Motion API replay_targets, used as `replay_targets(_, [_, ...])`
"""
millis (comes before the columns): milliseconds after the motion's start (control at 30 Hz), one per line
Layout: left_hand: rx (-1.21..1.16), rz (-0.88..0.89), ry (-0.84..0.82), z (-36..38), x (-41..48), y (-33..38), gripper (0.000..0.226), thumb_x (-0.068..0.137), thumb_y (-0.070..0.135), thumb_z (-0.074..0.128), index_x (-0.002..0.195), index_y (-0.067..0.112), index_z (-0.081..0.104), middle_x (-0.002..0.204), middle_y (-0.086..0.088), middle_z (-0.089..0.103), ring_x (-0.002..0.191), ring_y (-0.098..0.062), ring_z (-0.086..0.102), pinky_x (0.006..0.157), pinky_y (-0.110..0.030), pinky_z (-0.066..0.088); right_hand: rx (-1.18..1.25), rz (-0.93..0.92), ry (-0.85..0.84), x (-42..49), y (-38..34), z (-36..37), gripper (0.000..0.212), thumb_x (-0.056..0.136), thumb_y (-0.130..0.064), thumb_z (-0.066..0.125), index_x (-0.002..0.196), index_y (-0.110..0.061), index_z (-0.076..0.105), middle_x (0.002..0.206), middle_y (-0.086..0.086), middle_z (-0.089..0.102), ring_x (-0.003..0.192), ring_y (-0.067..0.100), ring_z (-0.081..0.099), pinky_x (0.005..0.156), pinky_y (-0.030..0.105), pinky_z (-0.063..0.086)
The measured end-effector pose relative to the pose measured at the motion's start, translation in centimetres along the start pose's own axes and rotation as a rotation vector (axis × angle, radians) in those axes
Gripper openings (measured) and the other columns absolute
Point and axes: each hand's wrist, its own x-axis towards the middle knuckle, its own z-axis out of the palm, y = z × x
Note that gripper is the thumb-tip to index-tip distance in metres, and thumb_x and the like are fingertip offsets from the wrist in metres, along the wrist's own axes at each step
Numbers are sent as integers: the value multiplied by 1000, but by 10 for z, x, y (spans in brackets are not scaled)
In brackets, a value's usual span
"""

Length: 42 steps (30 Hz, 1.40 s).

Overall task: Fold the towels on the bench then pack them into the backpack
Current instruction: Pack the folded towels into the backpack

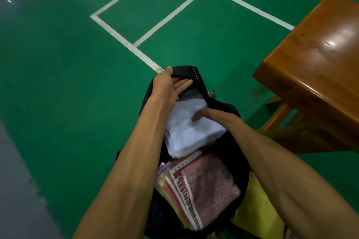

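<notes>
Held backpack (pixel 196 75) rim with left hand (pixel 171 87), thumb outside, fingers straight inside; pressed folded white towel (pixel 192 130) into the opening under right hand (pixel 211 115), grip unclear. Risked bunching, unfolding.

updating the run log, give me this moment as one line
stage: packing | left hand: holds backpack rim open | right hand: pushes white towel in | pink towel: inside

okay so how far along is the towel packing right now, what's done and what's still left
Well along. Done: a folded pink patterned towel and other folded pieces already sit in the black backpack. In hand: the left hand holds the backpack's rim open while the right hand presses a folded white towel inside. Left: the visible part of the wooden bench holds no towels; the backpack is unclosed.
</notes>
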Motion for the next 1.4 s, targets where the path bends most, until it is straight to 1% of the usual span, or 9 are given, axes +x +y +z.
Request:
replay_targets(267, [34, 3, 9, 2, 21, -4, 29, 109, 23, 43, 122, -1, 52, 111, -26, 68, 95, -37, 70, 72, -40, 64, 98, -24, 42, 28, 6, -19, 24, 81, -40, 77, 85, -18, 69, 80, 4, 66, 79, 13, 63, 75, 23, 44])
replay_targets(433, [121, -10, -34, -7, 21, -17, 28, 109, 27, 41, 120, 5, 54, 108, -19, 70, 95, -33, 72, 75, -37, 63, -149, -131, 170, 40, 25, -9, 27, 92, -36, 67, 107, -14, 67, 102, 5, 68, 94, 17, 62, 83, 31, 50])
replay_targets(567, [147, -24, -18, -11, 16, -22, 26, 109, 30, 40, 115, 9, 55, 110, -16, 70, 97, -31, 72, 78, -38, 62, -220, -330, 369, 27, 27, 6, 17, 92, -29, 69, 81, -18, 63, 73, -2, 60, 78, 19, 61, 54, 14, 41])
replay_targets(667, [126, -40, -12, -9, 11, -26, 27, 109, 31, 41, 117, 9, 55, 107, -15, 73, 93, -31, 74, 79, -39, 62, -347, -420, 536, 16, 26, 23, 30, 94, -21, 66, 121, -10, 60, 110, 5, 65, 109, 27, 62, 76, 7, 47])
replay_targets(767, [112, -66, -39, -8, 7, -30, 29, 107, 31, 46, 123, 9, 56, 106, -15, 74, 88, -31, 76, 74, -38, 63, -845, -542, 668, 16, 37, 42, 73, 101, -32, 51, 157, -1, 18, 159, 25, 28, 143, 41, 35, 114, 44, 38])
replay_targets(967, [186, -164, -84, -12, -2, -50, 43, 95, 37, 68, 121, 3, 60, 94, -16, 74, 81, -29, 74, 78, -38, 62, -953, -398, 417, 33, 57, 30, 65, 107, -48, 23, 162, -28, -6, 169, 1, -16, 145, 39, 32, 114, 49, 37])
replay_targets(1067, [148, -216, -182, -11, -9, -65, 47, 92, 36, 71, 125, 4, 60, 112, -17, 74, 96, -30, 74, 90, -42, 60, -1000, -407, 325, 38, 52, 21, 65, 102, -50, 17, 161, -25, 8, 169, 7, 5, 143, 36, 34, 111, 48, 39])
replay_targets(1200, [294, -253, -165, -12, -11, -90, 36, 94, 24, 71, 122, 2, 66, 106, -10, 73, 83, -24, 73, 75, -35, 63, -765, -310, 419, 30, 57, 26, 68, 89, -52, 41, 151, -23, 35, 147, 13, 47, 124, 37, 55, 99, 46, 50])
replay_targets(1400, [796, -22, -23, -10, -18, -115, 19, 100, 21, 61, 102, 5, 71, 109, -12, 73, 64, -14, 56, 47, -17, 47, -672, -313, 417, -3, 55, 38, 72, 96, -36, 59, 156, -12, 28, 162, 12, 22, 144, 34, 33, 113, 49, 39])
